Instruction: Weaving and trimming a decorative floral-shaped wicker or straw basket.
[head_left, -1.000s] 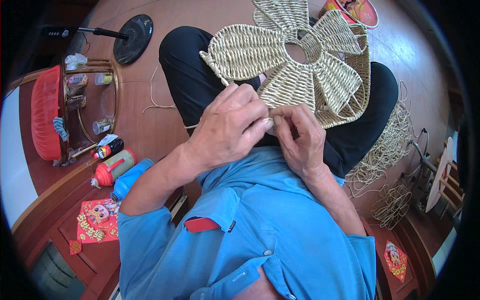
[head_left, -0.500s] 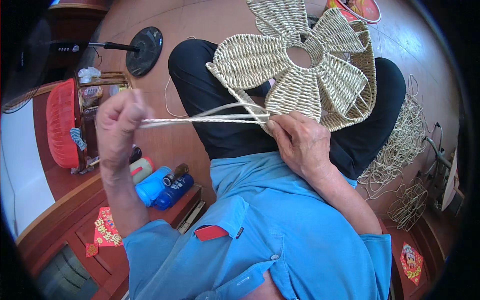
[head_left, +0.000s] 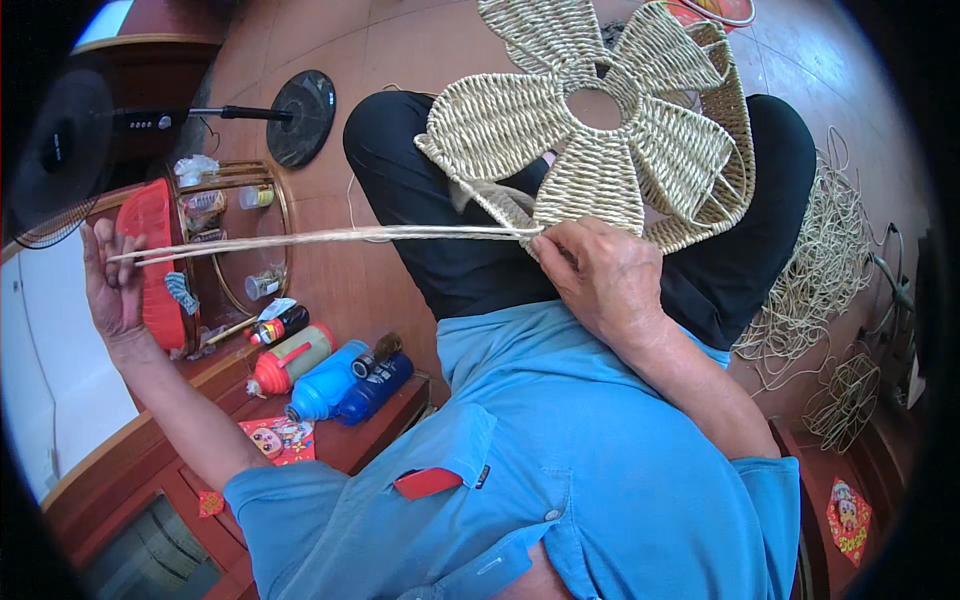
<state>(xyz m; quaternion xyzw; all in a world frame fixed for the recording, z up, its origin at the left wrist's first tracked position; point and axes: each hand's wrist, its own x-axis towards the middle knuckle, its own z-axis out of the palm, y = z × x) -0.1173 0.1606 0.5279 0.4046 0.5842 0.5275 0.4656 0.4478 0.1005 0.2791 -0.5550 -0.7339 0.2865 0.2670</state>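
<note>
A woven straw-coloured piece with several petal shapes round an open centre [head_left: 500, 115] lies across my lap. My right hand [head_left: 610, 275] pinches its near edge, where the cord meets the frame, below the nearest petal. From there a doubled pale twisted cord [head_left: 330, 237] runs taut to the left. At its far end my left hand [head_left: 115, 285], stretched out to the side, grips the cord with curled fingers. A curved woven side panel [head_left: 740, 150] shows behind the petals on the right. My right fingertips are partly hidden.
Loose cord [head_left: 815, 270] lies heaped on the floor at right, with a smaller coil [head_left: 845, 400] nearer me. At left stand a fan [head_left: 300, 115], a red plastic basket [head_left: 150, 270], a shelf of jars [head_left: 265, 235] and several flasks [head_left: 325, 380] on a wooden surface.
My left hand has swung farther out to the left, drawing the cord longer and straighter. My right hand keeps its place at the woven edge. The view has shifted slightly.
</note>
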